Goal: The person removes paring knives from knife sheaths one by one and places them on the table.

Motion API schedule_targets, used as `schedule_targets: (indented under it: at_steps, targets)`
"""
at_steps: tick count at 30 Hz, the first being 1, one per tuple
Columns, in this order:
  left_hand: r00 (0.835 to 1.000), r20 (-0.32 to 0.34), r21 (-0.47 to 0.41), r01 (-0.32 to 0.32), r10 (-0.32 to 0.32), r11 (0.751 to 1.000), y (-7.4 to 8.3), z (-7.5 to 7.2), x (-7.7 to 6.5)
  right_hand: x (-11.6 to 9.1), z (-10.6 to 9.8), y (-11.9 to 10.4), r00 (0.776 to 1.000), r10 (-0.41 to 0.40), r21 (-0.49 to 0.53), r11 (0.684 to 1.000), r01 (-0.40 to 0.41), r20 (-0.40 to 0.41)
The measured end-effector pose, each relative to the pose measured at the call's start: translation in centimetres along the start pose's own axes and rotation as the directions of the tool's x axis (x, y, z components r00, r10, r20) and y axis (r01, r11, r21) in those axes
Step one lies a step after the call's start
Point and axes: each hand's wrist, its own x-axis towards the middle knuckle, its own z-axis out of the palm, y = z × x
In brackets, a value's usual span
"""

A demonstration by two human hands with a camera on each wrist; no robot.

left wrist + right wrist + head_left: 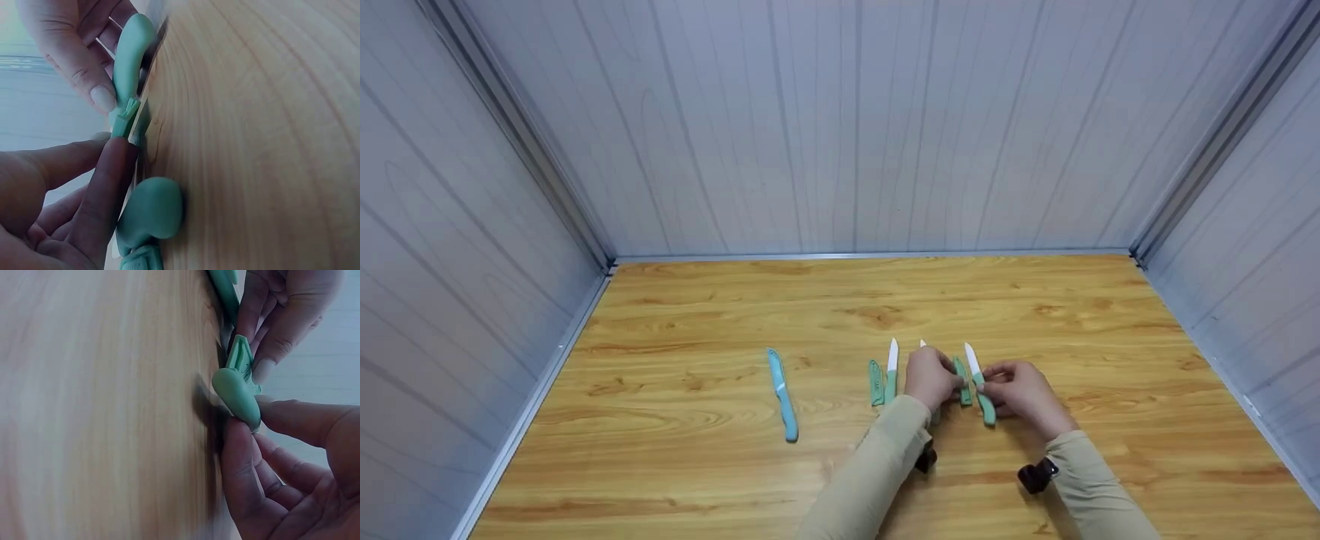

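In the head view my left hand (931, 377) pinches a green knife sheath (964, 395) between thumb and finger. Just right of it, my right hand (1024, 392) grips a paring knife (985, 409) with a green handle and bare white blade, its tip pointing away from me. Sheath and knife are side by side, close over the table. In the right wrist view, the sheath's open end (241, 354) shows beside the knife handle (236, 395). Under my left hand lies a second green knife (936, 417), mostly hidden, only its white tip and handle end showing.
Left of my hands lie another bare green knife (892, 371) and a green sheath (876, 384), side by side. Farther left is a blue knife (783, 397) in its blue sheath. Pale panel walls (855, 127) enclose the wooden table (675, 465) at the back and sides.
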Motion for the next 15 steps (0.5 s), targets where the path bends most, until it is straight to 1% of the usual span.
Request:
schedule_targets:
  at_steps: [4,8,15]
  targets:
    - [1.0,-0.005,0.036,-0.015,0.015,0.999,0.03,-0.06,-0.05,0.07,0.12,0.11,1.0,-0.009,-0.007,1.0,0.009,0.001]
    - [0.999,-0.013,0.092,-0.04,0.041,0.995,0.08,-0.16,-0.15,0.04,0.26,0.12,1.0,-0.016,-0.01,1.0,0.016,-0.007]
    - [0.999,-0.012,0.156,-0.048,0.051,0.987,0.42,-0.23,-0.23,-0.01,0.49,0.04,1.0,-0.024,-0.044,0.999,0.023,-0.017]
